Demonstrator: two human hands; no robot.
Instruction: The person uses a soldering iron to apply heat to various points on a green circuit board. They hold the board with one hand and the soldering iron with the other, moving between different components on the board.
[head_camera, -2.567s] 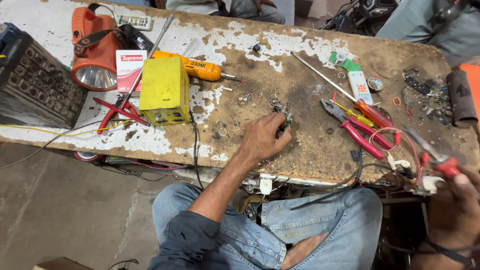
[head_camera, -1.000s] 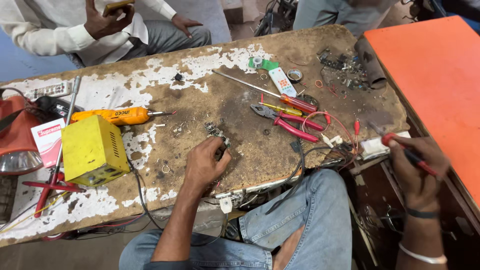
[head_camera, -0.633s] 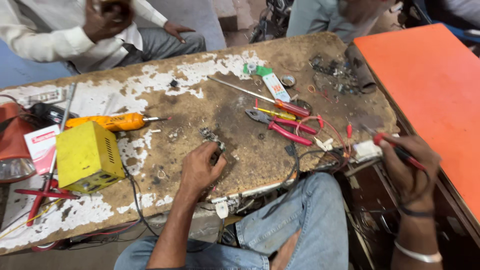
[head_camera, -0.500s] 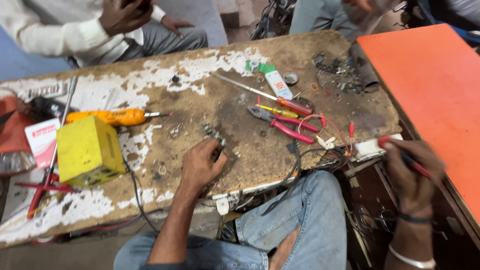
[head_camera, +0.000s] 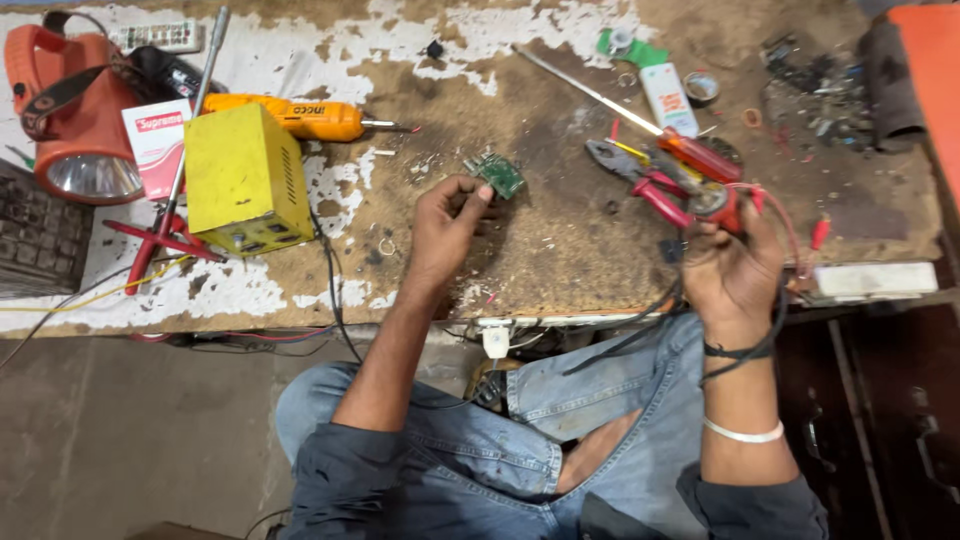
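Fingers of your left hand (head_camera: 445, 225) pinch a small green circuit board (head_camera: 499, 176); your right hand (head_camera: 730, 265) grips a red-handled tool (head_camera: 722, 203).

Desk (head_camera: 560, 260), seen from above: at the far left a lantern (head_camera: 75, 120), with a keyboard (head_camera: 35, 235) nearer the person beside it; right of these a box-shaped unit (head_camera: 245, 180), an electric screwdriver (head_camera: 300, 118) lying just behind it and a carton (head_camera: 158, 145) between unit and lantern. At the centre the left hand (head_camera: 445, 225) rests on the desk, touching a small circuit board (head_camera: 497, 175) at its fingertips. To the right lie pliers (head_camera: 640, 185) and a long screwdriver (head_camera: 640, 125), with the right hand (head_camera: 730, 265) at the near edge holding a wired tool (head_camera: 725, 200), and a heap of small parts (head_camera: 815, 80) behind at the far right.
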